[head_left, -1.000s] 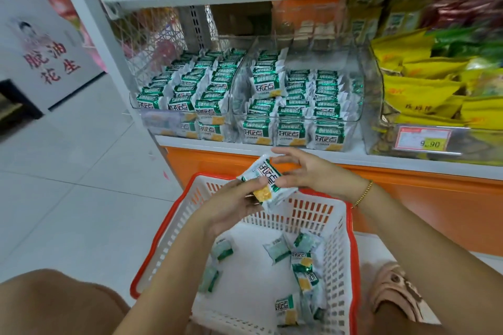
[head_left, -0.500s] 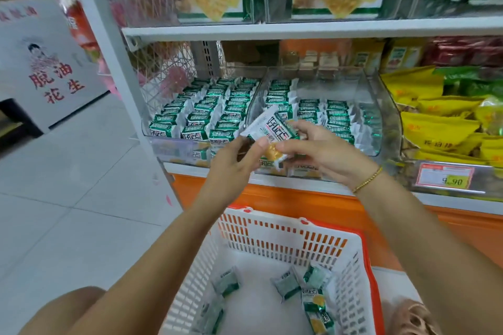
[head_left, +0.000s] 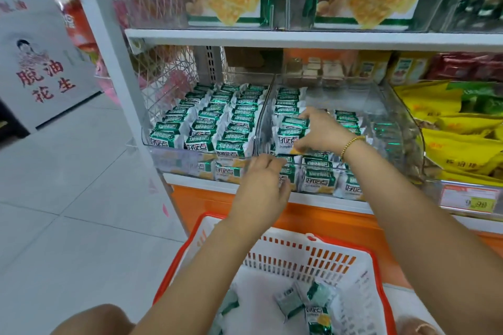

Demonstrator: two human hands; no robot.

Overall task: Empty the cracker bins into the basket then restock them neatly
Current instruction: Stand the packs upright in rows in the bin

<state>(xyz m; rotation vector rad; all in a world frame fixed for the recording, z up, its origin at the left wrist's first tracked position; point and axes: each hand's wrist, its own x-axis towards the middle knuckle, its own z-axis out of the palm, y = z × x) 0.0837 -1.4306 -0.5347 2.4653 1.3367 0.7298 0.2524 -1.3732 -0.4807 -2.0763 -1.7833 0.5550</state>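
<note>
in the right-hand bin (head_left: 381, 117), the right hand (head_left: 324, 130) pinches one cracker packet (head_left: 291, 140) between thumb and fingers, at the front of the leftmost row. the left hand (head_left: 261, 185) is curled at this bin's front wall; if it holds something, i cannot tell. the left bin (head_left: 174, 156) looks full, and a few packets (head_left: 317, 313) lie in the basket (head_left: 285, 258). the risk: pushed in crooked, the glossy packet may tip its neighbours and spoil the row.

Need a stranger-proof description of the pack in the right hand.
On the shelf above the orange base, find the right clear bin. In its left column, beside the divider, the cracker pack is the only one gripped by the right hand, fingers above, thumb below.
</note>
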